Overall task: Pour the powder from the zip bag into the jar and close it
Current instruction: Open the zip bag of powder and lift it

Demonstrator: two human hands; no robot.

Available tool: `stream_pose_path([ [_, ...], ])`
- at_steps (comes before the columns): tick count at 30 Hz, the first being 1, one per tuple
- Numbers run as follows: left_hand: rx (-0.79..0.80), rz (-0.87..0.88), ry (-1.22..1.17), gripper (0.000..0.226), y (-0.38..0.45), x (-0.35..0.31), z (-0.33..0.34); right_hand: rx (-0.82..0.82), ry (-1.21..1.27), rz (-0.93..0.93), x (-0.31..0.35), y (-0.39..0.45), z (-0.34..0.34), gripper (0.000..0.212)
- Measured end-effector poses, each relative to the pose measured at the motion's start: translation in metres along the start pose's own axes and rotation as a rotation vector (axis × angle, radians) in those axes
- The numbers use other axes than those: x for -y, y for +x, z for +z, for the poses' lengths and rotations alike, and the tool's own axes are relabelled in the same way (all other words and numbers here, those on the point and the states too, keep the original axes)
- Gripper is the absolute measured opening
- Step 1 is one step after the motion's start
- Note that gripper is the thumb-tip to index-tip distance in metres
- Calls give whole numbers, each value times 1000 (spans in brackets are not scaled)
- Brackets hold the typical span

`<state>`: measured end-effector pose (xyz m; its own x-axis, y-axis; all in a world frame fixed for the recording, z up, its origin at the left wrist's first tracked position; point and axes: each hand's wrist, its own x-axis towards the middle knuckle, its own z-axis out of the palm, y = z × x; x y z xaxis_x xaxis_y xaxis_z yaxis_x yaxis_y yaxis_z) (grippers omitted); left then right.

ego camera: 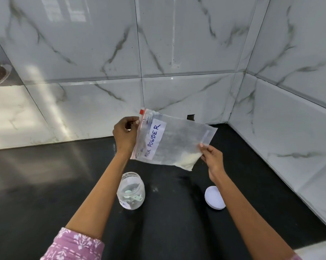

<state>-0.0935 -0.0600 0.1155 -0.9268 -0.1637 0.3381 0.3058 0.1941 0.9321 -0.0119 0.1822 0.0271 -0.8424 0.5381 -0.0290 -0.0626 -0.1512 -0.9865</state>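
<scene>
I hold the milk powder zip bag (174,141) above the bench (45,184): left hand (125,135) pinching its red zip edge, right hand (212,162) gripping the bottom corner. Open jar (131,192) below, lid (214,197) aside. Next, as I judge: open zip, tip over jar mouth.

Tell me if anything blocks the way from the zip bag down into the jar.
Nothing visible does. The clear plastic jar stands open below the clear zip bag of milk powder; its white round lid lies apart on the black counter. A pale green scoop sits inside.
</scene>
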Motion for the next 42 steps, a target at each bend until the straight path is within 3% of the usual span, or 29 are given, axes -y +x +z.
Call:
stream_pose_path([
  [6,117,-74,-27,33,0,7,2,-1,141,17,13,3,-4,12],
  [13,137,-237,36,27,-24,49,-5,18,-8,23,-11,1,-15,9],
  [16,120,-237,20,23,-25,55,-3,74,-33,20,-21,0,-27,8],
  [20,97,-224,5,20,-22,49,2,206,-226,154,-35,3,-39,31],
  [23,87,-187,-24,19,-19,43,6,188,-390,171,-41,5,-41,24],
  [26,41,-148,-76,17,-12,36,6,152,-339,126,-34,8,-39,25],
  [35,28,-61,-164,16,15,8,15,284,-47,169,-13,10,-35,28],
  [42,-8,-27,-191,19,25,-6,4,330,-189,114,-1,0,-32,34],
])
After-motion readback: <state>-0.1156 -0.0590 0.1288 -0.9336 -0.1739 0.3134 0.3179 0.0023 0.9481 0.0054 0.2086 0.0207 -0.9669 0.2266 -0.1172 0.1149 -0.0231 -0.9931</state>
